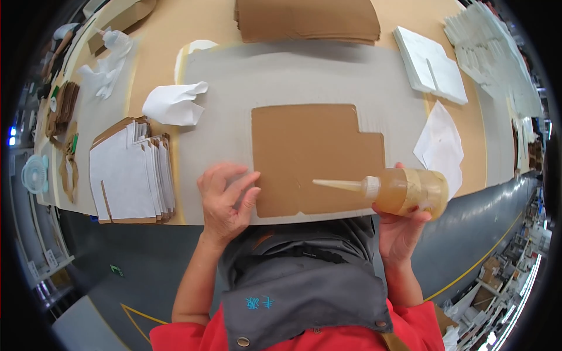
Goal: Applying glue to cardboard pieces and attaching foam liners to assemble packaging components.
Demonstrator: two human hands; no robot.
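Observation:
A brown cardboard piece with a stepped upper right corner lies flat on the grey work surface before me. My right hand grips a translucent squeeze bottle of amber liquid, tilted on its side. The bottle's long nozzle points left over the cardboard's lower right area. My left hand is by the cardboard's left edge, fingers bent and apart, with nothing between them. Whether its fingertips touch the edge I cannot tell.
To the left stands a stack of white-faced cardboard pieces, with crumpled white paper beyond it. More brown cardboard sheets are stacked at the far side. White folded pieces and a loose white sheet lie at the right.

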